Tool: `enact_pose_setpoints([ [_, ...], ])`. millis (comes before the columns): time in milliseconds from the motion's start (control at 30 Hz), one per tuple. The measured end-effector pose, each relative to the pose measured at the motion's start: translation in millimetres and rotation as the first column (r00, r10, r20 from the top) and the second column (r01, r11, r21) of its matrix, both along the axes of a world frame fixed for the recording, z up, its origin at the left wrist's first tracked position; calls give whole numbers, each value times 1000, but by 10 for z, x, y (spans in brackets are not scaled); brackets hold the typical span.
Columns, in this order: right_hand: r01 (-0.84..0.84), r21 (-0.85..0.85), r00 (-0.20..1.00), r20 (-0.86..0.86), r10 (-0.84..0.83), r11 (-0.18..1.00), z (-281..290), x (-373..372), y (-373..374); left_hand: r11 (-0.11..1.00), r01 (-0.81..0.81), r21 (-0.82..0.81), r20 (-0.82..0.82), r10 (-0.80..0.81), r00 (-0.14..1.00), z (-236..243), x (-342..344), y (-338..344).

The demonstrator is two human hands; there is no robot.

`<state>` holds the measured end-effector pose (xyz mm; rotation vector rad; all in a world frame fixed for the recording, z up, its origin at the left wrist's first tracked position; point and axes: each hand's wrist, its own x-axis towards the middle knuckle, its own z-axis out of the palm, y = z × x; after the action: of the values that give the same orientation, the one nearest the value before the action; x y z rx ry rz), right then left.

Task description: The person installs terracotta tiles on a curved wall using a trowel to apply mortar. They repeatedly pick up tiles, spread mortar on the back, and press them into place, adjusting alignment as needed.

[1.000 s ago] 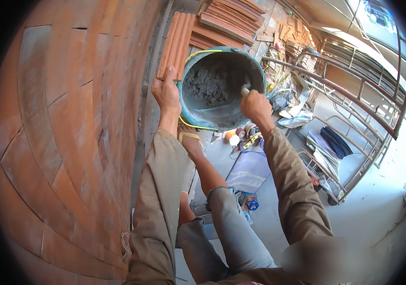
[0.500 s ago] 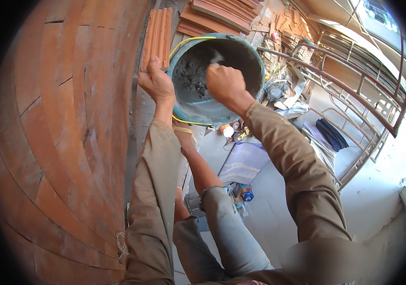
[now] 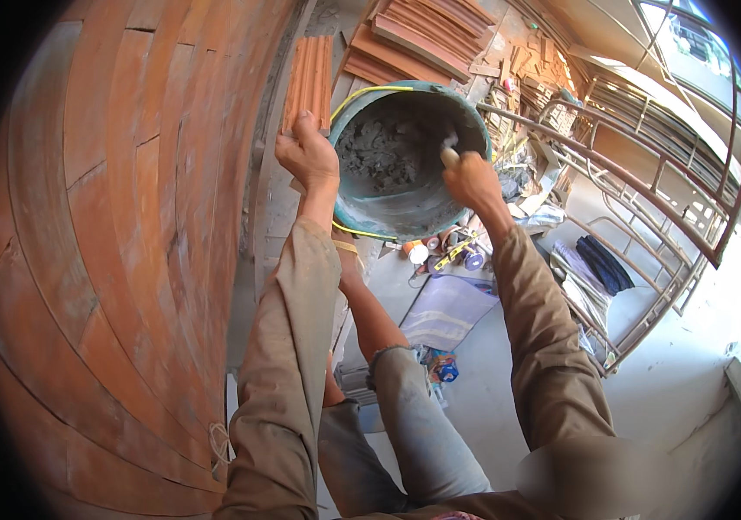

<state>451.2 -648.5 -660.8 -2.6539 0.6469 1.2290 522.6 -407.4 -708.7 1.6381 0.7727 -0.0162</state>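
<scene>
My left hand is closed round the lower end of a ridged terracotta tile, thumb on its grooved face. The tile stands upright beside the left rim of a green-blue bucket. Inside the bucket, wet grey mortar clings in lumps, mostly on the left and middle. Over the bucket's right side, my right hand grips a trowel by its pale handle. Its metal shank shows blurred beyond the fist; the blade cannot be made out against the dark bucket wall.
A wall of reddish-brown tiles fills the left side. Stacked terracotta tiles lie behind the bucket. Rusty metal scaffolding stands at the right. Below the bucket are a white-and-orange can, a yellow tool and a pale sack.
My right hand has swung right with the trowel, from the bucket's middle to its right side. My left hand still holds the tile. The whole view has shifted slightly.
</scene>
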Motion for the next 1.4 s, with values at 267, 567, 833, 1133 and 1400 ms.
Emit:
enact_pose_setpoints([
  [267,-654,136,752,7,660,744,277,601,1132,992,-30,123,40,25,999,-96,1,13],
  [567,-911,172,386,25,922,376,216,-139,1194,999,-5,49,-43,7,999,-211,-2,61],
  [833,-657,-42,753,19,658,753,887,-347,611,997,32,66,-117,-24,993,35,-52,124],
  [1133,-633,-128,772,-34,634,764,177,-140,510,998,-35,53,32,33,999,-166,-275,149],
  [1400,-316,238,901,-229,369,918,207,-245,524,990,-132,50,33,130,991,-220,-309,126],
])
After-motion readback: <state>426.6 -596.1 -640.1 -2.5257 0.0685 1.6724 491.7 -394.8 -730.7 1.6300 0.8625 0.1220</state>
